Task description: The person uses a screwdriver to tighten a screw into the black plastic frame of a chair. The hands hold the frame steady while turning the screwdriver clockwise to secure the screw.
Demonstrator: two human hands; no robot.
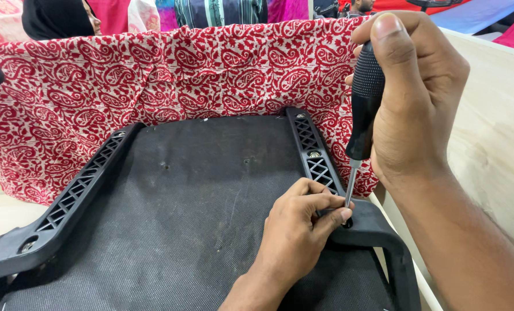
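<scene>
Right hand (415, 98) wraps a black-handled screwdriver (363, 103), thumb along the top of the ribbed grip, tool near upright. Its metal shaft runs down to a screw point on the black plastic armrest bracket (320, 167); the tip is hidden behind the left fingers. Left hand (300, 230) is curled, fingertips (344, 214) pinched around the shaft's lower end, steadying it right at the bracket.

Bracket is a lattice-ribbed bar along the right edge of an upturned chair seat (188, 213), whose underside is covered in black fabric with small holes near the middle. A silver screw head (314, 154) sits further up the same bracket. Matching bracket (67, 201) runs along the left edge, well apart.

Seat lies against a red-and-white paisley cloth (153, 75). Pale wooden desk (496, 150) lies to the right. Other people's clothing shows beyond the cloth.
</scene>
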